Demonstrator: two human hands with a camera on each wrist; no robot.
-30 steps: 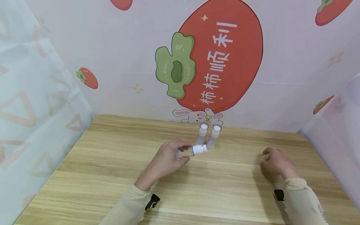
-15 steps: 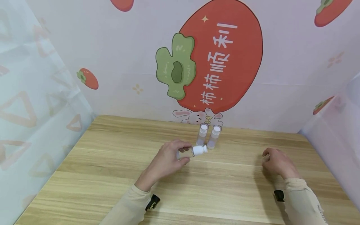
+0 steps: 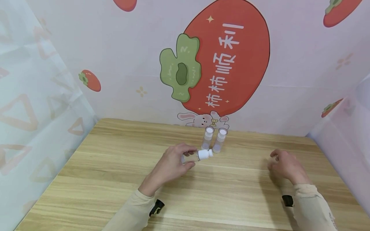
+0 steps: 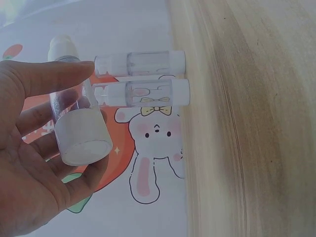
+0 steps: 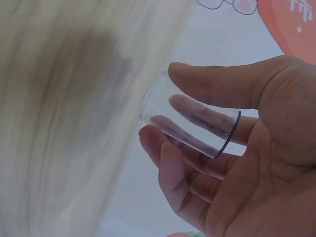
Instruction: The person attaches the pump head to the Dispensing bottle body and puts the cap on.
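My left hand (image 3: 174, 162) grips a clear pump bottle (image 4: 81, 131) with a white base and a white pump head. In the head view the bottle lies nearly level, its pump head pointing right. My right hand (image 3: 286, 165) holds a clear plastic cap (image 5: 192, 121) between thumb and fingers, well to the right of the bottle. In the right wrist view the cap is see-through, tilted, with a dark rim on the palm side. Just beyond the left hand stand two capped pump bottles, the left bottle (image 3: 207, 138) and the right bottle (image 3: 220, 140), upright side by side.
The wooden table (image 3: 130, 138) ends at a printed back wall (image 3: 130, 102) behind the standing bottles. Side sheets (image 3: 37, 96) close off the left and right. A black strap sits at each wrist, the left strap (image 3: 157, 207) and the right strap (image 3: 287, 201).
My right hand has shifted and turned slightly with the cap still in its fingers. The left hand and its bottle have hardly moved; the standing bottles are unchanged.
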